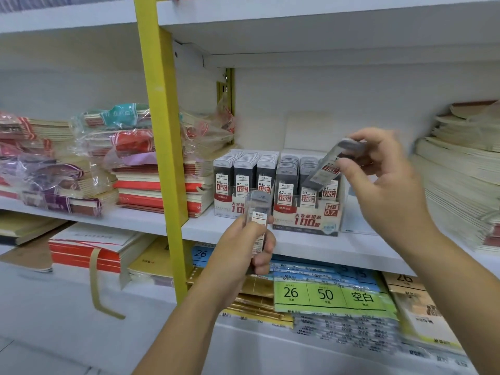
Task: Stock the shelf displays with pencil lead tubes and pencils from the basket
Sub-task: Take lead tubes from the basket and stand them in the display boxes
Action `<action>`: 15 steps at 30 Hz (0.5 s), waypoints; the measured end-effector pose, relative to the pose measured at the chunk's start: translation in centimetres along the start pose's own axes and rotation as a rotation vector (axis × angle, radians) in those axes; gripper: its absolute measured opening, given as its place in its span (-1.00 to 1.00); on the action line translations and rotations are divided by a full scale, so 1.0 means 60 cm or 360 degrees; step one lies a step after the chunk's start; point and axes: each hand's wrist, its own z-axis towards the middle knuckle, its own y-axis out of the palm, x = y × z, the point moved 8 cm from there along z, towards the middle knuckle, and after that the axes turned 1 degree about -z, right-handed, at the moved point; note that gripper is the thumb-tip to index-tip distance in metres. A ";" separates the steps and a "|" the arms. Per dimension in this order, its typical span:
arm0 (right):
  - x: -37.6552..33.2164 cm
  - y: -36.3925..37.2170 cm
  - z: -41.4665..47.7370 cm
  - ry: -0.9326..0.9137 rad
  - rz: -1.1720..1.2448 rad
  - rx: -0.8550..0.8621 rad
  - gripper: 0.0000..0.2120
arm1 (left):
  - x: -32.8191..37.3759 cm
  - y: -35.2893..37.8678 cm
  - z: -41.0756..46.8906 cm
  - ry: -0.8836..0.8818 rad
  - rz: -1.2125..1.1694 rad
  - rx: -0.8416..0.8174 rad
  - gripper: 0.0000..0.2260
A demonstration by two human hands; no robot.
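Reading "HB 0.7", "100" on display box; right hand pinching lead tube.

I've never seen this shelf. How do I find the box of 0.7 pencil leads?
Find the yellow post, then look right along the white shelf to two clear boxes of grey tubes standing side by side. It is the right-hand box, nearest the right hand; its red tag says HB 0.7, while tubes in the left box say 0.5.

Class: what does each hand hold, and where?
Left hand grips a lead tube by its lower half; right hand pinches a second tube near its cap.
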 end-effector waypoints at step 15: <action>0.048 0.066 -0.007 -0.0014 -0.0682 -0.0203 -0.68 | -0.001 -0.005 -0.007 0.0066 0.0193 -0.0012 -0.82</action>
